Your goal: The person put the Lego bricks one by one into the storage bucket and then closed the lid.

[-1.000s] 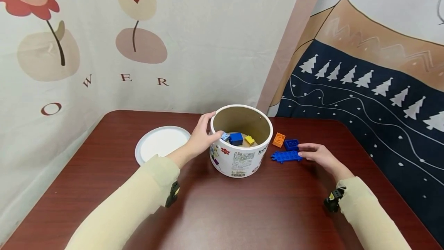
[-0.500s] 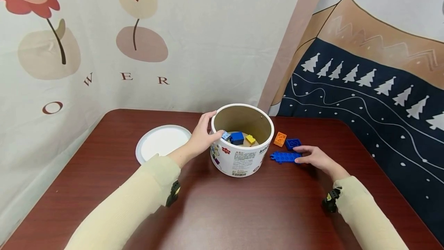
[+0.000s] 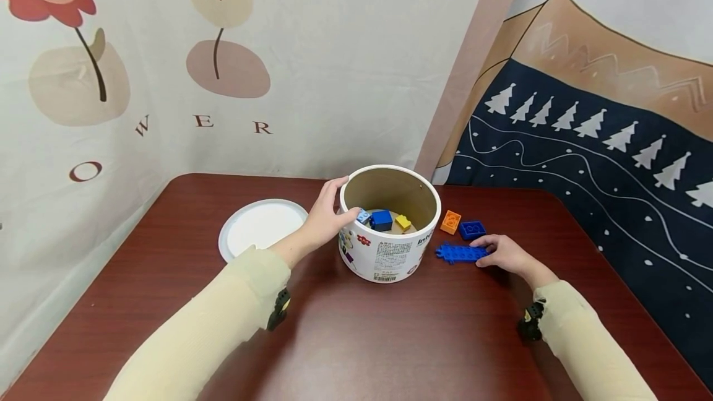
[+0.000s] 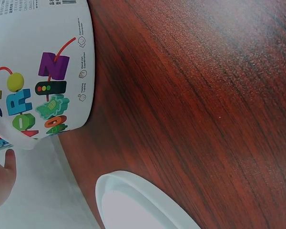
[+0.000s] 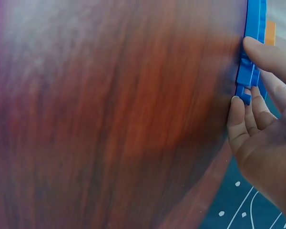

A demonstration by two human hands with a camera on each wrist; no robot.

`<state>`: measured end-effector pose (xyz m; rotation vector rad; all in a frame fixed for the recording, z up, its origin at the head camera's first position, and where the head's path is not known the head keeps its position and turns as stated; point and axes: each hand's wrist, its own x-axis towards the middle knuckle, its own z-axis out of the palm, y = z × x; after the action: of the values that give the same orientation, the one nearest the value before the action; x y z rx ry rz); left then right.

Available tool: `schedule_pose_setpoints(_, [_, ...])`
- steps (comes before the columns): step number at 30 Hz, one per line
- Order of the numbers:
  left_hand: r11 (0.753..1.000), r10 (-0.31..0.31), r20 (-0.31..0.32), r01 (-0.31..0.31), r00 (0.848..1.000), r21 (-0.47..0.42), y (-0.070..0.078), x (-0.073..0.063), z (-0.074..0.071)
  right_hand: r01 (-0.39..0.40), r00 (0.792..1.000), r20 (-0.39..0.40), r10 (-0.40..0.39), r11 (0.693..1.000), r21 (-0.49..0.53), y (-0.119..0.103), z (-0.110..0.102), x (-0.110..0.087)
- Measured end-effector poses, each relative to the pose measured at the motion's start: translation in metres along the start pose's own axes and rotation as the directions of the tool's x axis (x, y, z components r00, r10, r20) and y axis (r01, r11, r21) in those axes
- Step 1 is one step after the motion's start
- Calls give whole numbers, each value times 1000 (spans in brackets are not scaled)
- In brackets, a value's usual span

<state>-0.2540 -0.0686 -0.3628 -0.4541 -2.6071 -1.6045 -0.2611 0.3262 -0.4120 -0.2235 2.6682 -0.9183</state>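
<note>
My left hand [image 3: 325, 218] grips the near-left rim of a round white bucket [image 3: 384, 265], its thumb over the edge. Inside the bucket lie a blue block [image 3: 381, 220], a yellow block [image 3: 403, 223] and a light-blue block [image 3: 363, 216]. To the right of the bucket, my right hand [image 3: 504, 254] pinches the right end of a long blue building-block base [image 3: 459, 254], which lies on the table. In the right wrist view the thumb lies along one side of this base [image 5: 250, 67], other fingers beyond it.
Behind the base lie an orange block [image 3: 450, 222] and a dark-blue block [image 3: 472, 229]. A round white lid [image 3: 262, 224] rests on the brown table [image 3: 384, 339], left of the bucket. Printed curtains [image 3: 334, 67] hang behind the table and along its right.
My right hand has moved slightly left and down from beside the blue blocks and now pinches the long base's end. The left hand stays on the bucket rim.
</note>
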Motion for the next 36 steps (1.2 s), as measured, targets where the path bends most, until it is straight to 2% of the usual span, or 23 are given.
schedule_pose_setpoints(8, [1000,0,-1,0,1000,6,1,-1,0,-19,1000,-1,19,999,41,0,-5,-7])
schedule_pose_setpoints(12, [1000,2,-3,-1,1000,9,1,-1,0,-4,1000,1,4,997,79,0,-10,-11])
schedule_pose_setpoints(17, [1000,9,-5,-9,1000,12,2,-1,0,2,999,-33,2,993,121,-3,-18,-16])
schedule_pose_setpoints(30, [1000,17,-10,-17,1000,7,1,-1,-1,6,997,-71,11,972,235,-26,-40,-25])
schedule_pose_setpoints(36, [1000,22,-6,-22,1000,6,1,-1,0,0,997,-78,20,969,246,-37,-47,-27])
